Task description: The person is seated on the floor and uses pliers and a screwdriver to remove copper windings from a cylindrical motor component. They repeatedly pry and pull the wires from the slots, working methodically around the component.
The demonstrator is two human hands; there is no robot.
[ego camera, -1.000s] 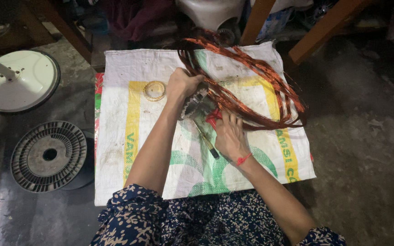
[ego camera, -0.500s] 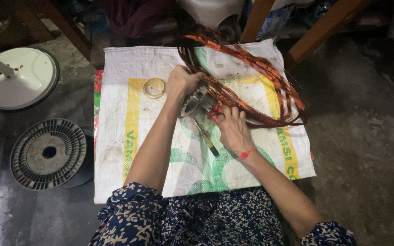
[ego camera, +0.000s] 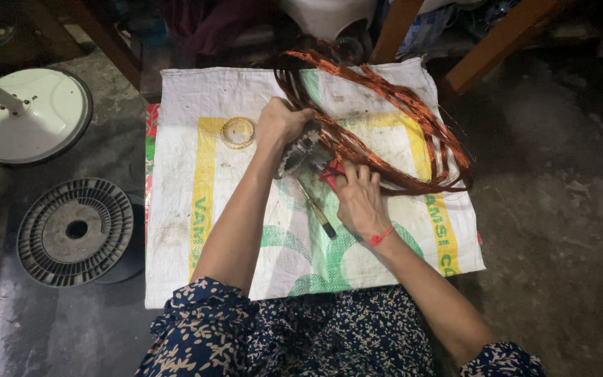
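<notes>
Gripping copper wire coils (ego camera: 392, 132): left hand (ego camera: 280, 126); right hand (ego camera: 357, 199) fingers around red-handled tool (ego camera: 331, 173), on white sack (ego camera: 190, 209).

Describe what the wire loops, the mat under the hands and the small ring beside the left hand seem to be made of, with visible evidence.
Wire loops: probably bare or enamelled copper, given the shiny orange-red strands. Mat: apparently a woven plastic sack, white with printed yellow and green bands, creased and stained. Small ring: pale yellowish and translucent-looking, perhaps a tape roll or plastic; too small to tell.

Wire coils (ego camera: 399, 132) on sack (ego camera: 176, 202)
</notes>
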